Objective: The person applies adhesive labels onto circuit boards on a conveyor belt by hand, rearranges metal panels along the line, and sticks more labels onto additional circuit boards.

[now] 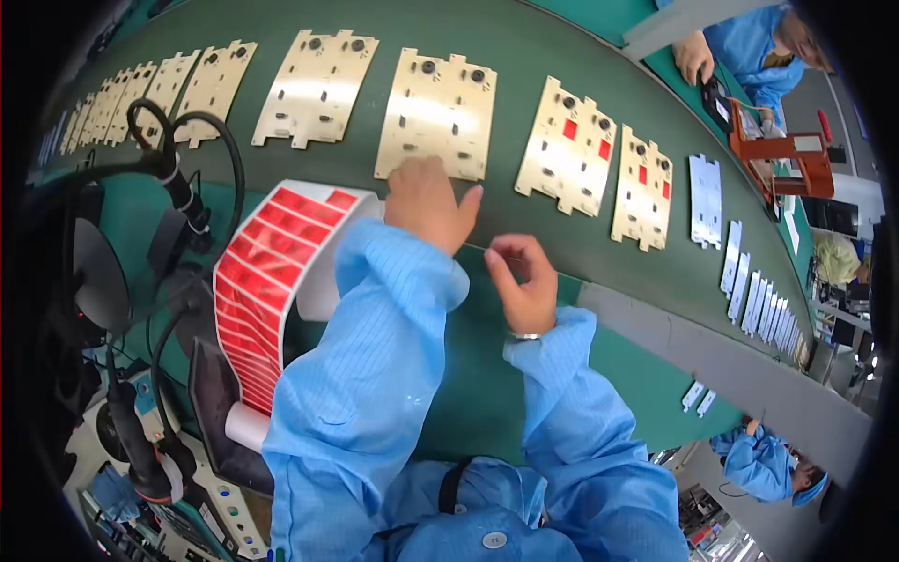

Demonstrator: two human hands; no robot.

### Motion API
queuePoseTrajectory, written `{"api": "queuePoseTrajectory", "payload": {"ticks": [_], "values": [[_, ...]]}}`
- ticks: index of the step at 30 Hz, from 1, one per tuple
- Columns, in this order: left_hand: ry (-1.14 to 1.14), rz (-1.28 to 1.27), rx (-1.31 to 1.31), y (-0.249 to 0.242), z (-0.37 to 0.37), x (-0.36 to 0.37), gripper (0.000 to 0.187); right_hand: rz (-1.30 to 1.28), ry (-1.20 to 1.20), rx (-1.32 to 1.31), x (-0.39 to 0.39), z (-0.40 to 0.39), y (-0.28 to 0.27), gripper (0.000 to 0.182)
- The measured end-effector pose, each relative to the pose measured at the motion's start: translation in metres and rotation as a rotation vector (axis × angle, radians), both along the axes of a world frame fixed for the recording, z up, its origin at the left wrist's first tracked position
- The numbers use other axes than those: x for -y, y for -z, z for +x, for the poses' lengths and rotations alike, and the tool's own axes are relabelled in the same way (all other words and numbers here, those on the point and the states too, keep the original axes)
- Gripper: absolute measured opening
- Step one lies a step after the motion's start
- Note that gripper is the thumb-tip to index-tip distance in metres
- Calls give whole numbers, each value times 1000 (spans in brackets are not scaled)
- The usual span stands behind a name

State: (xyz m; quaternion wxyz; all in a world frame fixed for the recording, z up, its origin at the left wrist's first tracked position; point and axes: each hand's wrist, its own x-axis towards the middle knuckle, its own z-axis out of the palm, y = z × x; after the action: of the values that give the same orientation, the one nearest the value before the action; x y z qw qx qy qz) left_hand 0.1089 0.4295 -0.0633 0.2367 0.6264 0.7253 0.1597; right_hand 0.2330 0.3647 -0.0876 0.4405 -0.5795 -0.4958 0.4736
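My left hand [426, 201] reaches to the lower edge of a pale gold metal plate [437, 117]. Its fingers rest at that edge, and the thumb is spread away to the right. Lower and to the right, my right hand [526, 281] is in front of the belt with thumb and index fingertip brought together; whatever they may pinch is too small to make out. Beside my left forearm, a curling sheet of red stickers [281, 248] hangs over a holder. Two plates to the right, the nearer one [567, 148] and a smaller-looking one [642, 187], each carry two red stickers.
Several similar plates [316, 89] line the dark green belt [524, 47] to the left, with silvery strips [730, 258] to the right. A grey rail [712, 351] borders the belt. Black cables [173, 140] stand at left. A co-worker's hand [693, 58] is across the belt.
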Motion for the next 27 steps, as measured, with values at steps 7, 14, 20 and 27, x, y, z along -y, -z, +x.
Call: {"api": "queuePoseTrajectory", "payload": {"ticks": [7, 14, 20, 27], "values": [[-36, 302, 23, 13, -15, -33, 52, 32, 186, 108, -74, -23, 7, 30], [629, 95, 942, -98, -6, 116, 36, -113, -206, -232, -56, -63, 1, 26], [471, 17, 253, -105, -109, 62, 23, 210, -535, 242, -78, -123, 10, 41], [499, -94, 66, -64, -147, 3, 48, -154, -686, -120, -86, -118, 6, 36]]}}
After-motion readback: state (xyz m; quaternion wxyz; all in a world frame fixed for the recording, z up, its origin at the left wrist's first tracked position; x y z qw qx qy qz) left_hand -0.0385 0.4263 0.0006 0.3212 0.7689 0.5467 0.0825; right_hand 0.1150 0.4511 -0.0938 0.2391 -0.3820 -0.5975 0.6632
